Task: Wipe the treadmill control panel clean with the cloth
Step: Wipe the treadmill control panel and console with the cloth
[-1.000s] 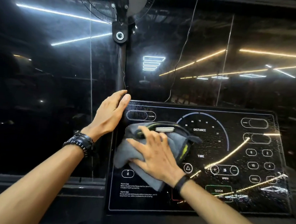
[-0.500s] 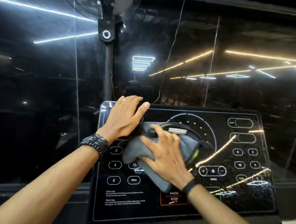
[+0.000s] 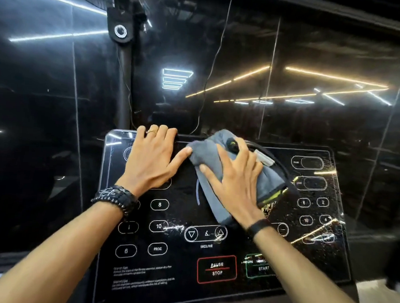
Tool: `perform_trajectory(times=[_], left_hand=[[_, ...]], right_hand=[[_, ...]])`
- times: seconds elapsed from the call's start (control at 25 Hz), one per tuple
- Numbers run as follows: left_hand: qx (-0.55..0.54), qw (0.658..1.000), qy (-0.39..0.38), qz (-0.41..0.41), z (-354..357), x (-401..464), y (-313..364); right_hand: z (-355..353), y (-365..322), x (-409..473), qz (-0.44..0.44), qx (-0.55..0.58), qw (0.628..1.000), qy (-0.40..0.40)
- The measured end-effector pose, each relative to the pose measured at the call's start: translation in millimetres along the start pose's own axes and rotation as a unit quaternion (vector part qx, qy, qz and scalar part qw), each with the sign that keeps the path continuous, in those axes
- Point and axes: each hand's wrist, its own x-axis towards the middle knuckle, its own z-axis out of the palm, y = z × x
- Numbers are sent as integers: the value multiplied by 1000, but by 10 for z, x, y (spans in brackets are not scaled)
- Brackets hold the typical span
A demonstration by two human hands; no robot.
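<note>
- On the treadmill control panel [image 3: 211, 277], upper centre: grey cloth [image 3: 208, 156] pressed flat under my right hand [image 3: 236, 183], fingers spread.
- Left hand [image 3: 151, 158] flat beside it, fingers together over the panel's top edge (thumb touching cloth).

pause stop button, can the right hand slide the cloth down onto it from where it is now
Probably yes. The right hand presses the cloth flat near the panel's top edge, and the pause stop button sits lower on the same surface with only bare panel between.
</note>
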Motion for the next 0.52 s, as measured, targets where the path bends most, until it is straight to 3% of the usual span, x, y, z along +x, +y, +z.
perform_trajectory(times=[0.12, 0.24, 0.36, 0.52], left_hand=[[-5, 1000, 2, 0, 9, 1, -2], [24, 1000, -8, -5, 13, 17, 33], [32, 999, -7, -8, 23, 17, 47], [33, 999, -3, -9, 29, -1, 30]], right_hand=[[-112, 481, -427, -28, -4, 1000, -12], [-111, 915, -135, 72, -34, 997, 7], [-38, 746, 364, 145, -38, 988, 28], [-18, 352, 87, 52, -25, 998, 11]])
